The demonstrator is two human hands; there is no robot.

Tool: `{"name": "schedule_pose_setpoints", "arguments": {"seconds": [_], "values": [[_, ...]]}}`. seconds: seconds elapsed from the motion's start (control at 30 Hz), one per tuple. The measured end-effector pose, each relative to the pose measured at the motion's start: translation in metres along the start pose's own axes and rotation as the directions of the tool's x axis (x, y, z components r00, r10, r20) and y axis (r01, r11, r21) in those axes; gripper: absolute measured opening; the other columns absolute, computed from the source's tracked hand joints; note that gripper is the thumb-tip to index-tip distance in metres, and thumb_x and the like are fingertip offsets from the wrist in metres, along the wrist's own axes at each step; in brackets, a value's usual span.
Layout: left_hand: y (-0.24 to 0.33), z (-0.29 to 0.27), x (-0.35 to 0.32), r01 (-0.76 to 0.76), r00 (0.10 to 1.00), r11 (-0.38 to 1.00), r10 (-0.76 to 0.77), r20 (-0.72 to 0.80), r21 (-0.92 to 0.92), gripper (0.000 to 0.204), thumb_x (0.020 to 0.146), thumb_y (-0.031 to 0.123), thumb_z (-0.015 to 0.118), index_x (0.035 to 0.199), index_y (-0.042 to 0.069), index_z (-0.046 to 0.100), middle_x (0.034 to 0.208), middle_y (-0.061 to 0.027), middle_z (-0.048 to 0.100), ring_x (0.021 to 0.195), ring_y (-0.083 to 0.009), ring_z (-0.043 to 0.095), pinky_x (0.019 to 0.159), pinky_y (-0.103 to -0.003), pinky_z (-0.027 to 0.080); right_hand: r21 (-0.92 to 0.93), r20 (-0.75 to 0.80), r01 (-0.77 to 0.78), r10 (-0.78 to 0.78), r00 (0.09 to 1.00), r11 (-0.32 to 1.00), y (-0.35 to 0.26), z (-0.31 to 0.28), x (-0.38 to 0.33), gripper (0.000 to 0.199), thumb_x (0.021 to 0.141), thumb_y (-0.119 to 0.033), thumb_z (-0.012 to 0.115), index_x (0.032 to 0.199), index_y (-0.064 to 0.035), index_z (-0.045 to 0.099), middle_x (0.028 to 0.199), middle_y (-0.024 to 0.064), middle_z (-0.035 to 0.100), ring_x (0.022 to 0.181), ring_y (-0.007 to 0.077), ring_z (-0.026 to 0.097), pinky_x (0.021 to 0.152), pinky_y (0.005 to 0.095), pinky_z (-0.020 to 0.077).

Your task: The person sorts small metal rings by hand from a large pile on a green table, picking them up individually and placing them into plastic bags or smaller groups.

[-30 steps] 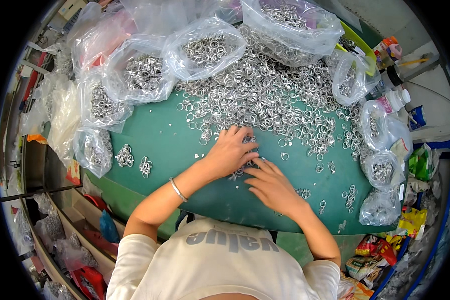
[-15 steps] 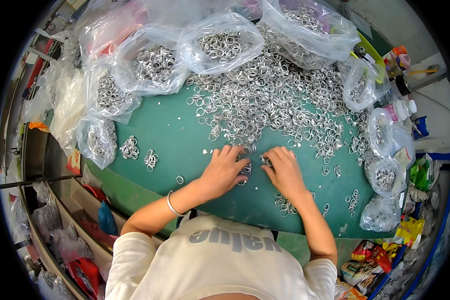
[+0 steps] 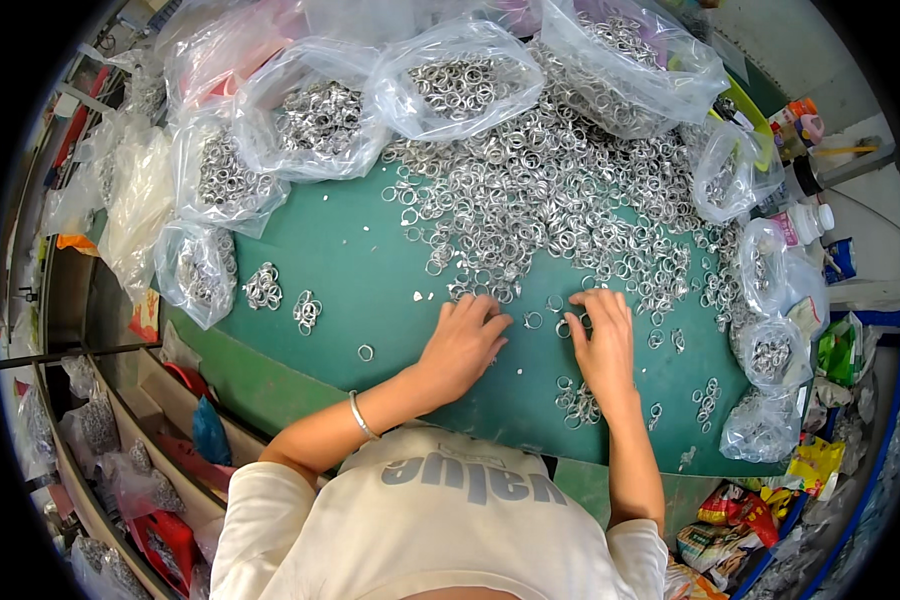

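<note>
Metal rings lie in a large loose pile [image 3: 560, 190] at the far middle of the green table. My left hand [image 3: 462, 348] rests at the pile's near edge, with its fingers curled and drawn together. Whatever lies under its palm is mostly hidden; a bit of metal shows beside the thumb side. To its right, my right hand [image 3: 605, 340] lies on the table with fingers stretched forward and thumb apart. Some rings show between and beside its thumb and fingers. Between the two hands lies a single ring [image 3: 533, 320]. A small ring cluster [image 3: 577, 402] sits beside my right wrist.
Clear plastic bags of rings line the far side, among them one bag [image 3: 460, 85]. Small ring groups [image 3: 263, 287] lie at left, with a lone ring [image 3: 366, 352] nearer me. At right stand a white-capped bottle [image 3: 808, 222] and a tied bag [image 3: 760, 425]. Left, open drawers [image 3: 145, 400].
My right hand has moved right, leaving single rings uncovered between the hands. My left hand has shifted slightly right and now covers most of the rings that showed beside its fingers.
</note>
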State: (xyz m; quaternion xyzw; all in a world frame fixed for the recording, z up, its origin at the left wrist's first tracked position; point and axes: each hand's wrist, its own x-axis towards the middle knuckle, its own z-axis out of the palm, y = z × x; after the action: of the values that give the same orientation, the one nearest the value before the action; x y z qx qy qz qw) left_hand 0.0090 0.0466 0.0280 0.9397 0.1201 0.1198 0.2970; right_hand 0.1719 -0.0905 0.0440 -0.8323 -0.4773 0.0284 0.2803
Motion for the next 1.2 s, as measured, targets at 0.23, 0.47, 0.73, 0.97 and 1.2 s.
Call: {"name": "schedule_pose_setpoints", "arguments": {"seconds": [0.23, 0.47, 0.73, 0.97, 1.2], "values": [[0.006, 0.027, 0.027, -0.042, 0.999, 0.992, 0.043, -0.005, 0.121, 0.036, 0.076, 0.011, 0.069, 0.110, 0.007, 0.058, 0.102, -0.0069, 0.051, 0.095, -0.0248, 0.047, 0.077, -0.037, 0.034, -0.113, 0.018, 0.061, -0.059, 0.998, 0.992, -0.004, 0.020, 0.004, 0.019, 0.072, -0.007, 0.072, 0.087, -0.0029, 0.061, 0.095, 0.0088, 0.056, 0.089, 0.0281, 0.051, 0.075, 0.0382, 0.0385], [0.015, 0.010, 0.017, 0.266, 0.963, 0.757, -0.175, 0.207, -0.597, 0.029, 0.084, 0.006, 0.061, 0.112, 0.003, 0.054, 0.091, -0.0091, 0.053, 0.077, -0.0215, 0.053, 0.067, -0.033, 0.044, 0.230, 0.138, 0.023, -0.056, 0.989, 0.973, 0.002, -0.026, -0.024, 0.018, 0.070, -0.004, 0.072, 0.083, -0.0026, 0.061, 0.091, 0.0084, 0.057, 0.087, 0.0283, 0.053, 0.078, 0.0374, 0.0407], [0.049, 0.047, 0.004, 0.161, 0.968, 0.790, -0.009, 0.251, -0.591, 0.042, 0.080, -0.010, 0.044, 0.120, 0.000, 0.047, 0.115, -0.0187, 0.050, 0.099, -0.0315, 0.053, 0.087, -0.037, 0.046, 0.207, 0.257, -0.010, -0.045, 0.965, 0.978, 0.010, -0.055, -0.044, 0.019, 0.070, 0.001, 0.071, 0.087, -0.0009, 0.064, 0.092, 0.0101, 0.059, 0.087, 0.0293, 0.054, 0.079, 0.0366, 0.0433], [0.060, 0.052, 0.000, -0.204, 0.900, 0.813, 0.376, 0.223, -0.546, 0.058, 0.071, -0.017, 0.044, 0.127, 0.000, 0.044, 0.131, -0.0207, 0.041, 0.119, -0.0385, 0.043, 0.101, -0.044, 0.037, 0.006, 0.100, 0.047, -0.047, 0.994, 0.999, 0.008, -0.018, -0.014, 0.021, 0.072, -0.004, 0.070, 0.092, -0.0026, 0.064, 0.094, 0.0102, 0.057, 0.091, 0.0296, 0.052, 0.081, 0.0380, 0.0415], [0.034, 0.008, -0.026, 0.487, 0.873, 0.370, -0.218, 0.436, -0.791, 0.030, 0.096, 0.004, 0.044, 0.124, -0.003, 0.049, 0.106, -0.0142, 0.062, 0.091, -0.0246, 0.064, 0.080, -0.033, 0.053, 0.346, 0.121, 0.032, -0.078, 0.990, 0.938, 0.002, -0.021, -0.028, 0.014, 0.072, -0.004, 0.070, 0.085, -0.0022, 0.064, 0.091, 0.0068, 0.056, 0.088, 0.0257, 0.053, 0.075, 0.0358, 0.0409]]}}
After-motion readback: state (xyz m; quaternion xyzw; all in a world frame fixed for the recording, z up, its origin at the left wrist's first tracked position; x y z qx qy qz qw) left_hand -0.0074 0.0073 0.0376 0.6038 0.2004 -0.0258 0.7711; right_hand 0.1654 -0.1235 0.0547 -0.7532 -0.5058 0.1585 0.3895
